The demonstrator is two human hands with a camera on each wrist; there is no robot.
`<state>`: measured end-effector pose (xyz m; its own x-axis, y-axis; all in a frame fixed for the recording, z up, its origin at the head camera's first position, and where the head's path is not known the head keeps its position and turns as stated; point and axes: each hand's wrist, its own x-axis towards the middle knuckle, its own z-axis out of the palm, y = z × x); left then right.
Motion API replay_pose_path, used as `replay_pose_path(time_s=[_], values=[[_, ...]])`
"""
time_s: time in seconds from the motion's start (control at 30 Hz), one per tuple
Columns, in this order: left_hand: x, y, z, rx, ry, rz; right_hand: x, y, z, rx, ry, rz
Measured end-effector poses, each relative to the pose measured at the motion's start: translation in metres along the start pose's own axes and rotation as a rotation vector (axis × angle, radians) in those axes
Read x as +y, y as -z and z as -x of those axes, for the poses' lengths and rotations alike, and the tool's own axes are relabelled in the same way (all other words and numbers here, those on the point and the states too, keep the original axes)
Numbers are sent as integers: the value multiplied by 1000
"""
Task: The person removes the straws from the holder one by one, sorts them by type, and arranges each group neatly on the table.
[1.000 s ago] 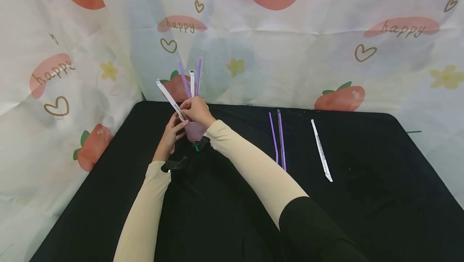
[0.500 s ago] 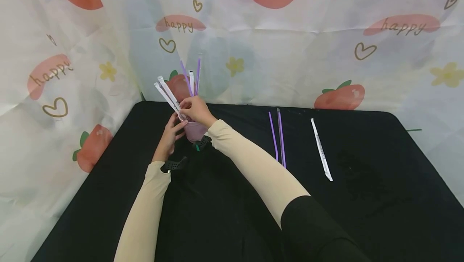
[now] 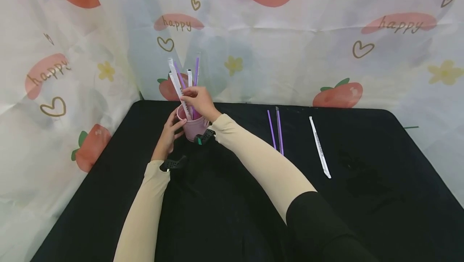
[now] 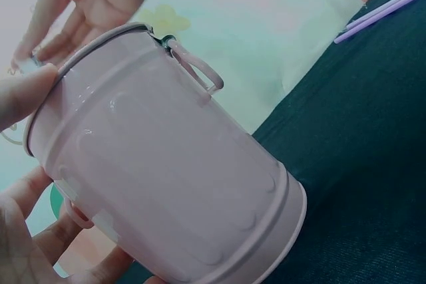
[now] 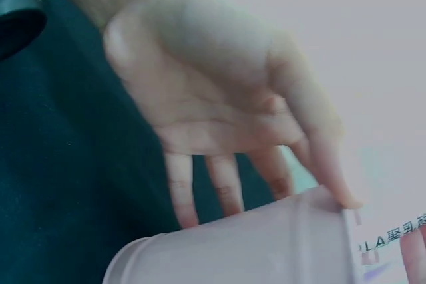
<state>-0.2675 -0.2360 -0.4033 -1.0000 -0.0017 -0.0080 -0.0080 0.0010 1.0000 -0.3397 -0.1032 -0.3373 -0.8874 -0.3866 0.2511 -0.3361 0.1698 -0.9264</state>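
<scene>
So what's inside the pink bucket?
White-wrapped straws and purple straws stand in the pink bucket, their tops poking out. You can't see its bottom or their lower ends; the bucket and the right hand cover parts.

head: high, forward-down, farther | wrists: close (sharing pink bucket [image 4: 166, 151])

"happy" on backdrop [image 3: 275, 60]; "LA" on wrapper [image 5: 391, 235]

Was blocked above cup [image 3: 195, 129] by right hand [image 3: 201, 101] and leaning straws [image 3: 177, 88]; was hemmed at one flank by left hand [image 3: 167, 137]. Allowed passage over table [image 3: 217, 201] between sleeves [image 3: 261, 159], and farther right between purple straws [image 3: 280, 131] and white straw [image 3: 320, 147].
</scene>
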Motion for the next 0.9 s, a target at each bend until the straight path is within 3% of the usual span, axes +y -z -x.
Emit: replay_pose_path(time_s=[0.17,0.53,0.9], values=[[-8,3,-10,22,-3,-11,-12,10,-5,41,61,-69],[-10,4,-11,22,-14,-12,-37,34,-8,85,116,-145],[-14,4,-11,25,-9,16,-56,59,7,80,160,-242]])
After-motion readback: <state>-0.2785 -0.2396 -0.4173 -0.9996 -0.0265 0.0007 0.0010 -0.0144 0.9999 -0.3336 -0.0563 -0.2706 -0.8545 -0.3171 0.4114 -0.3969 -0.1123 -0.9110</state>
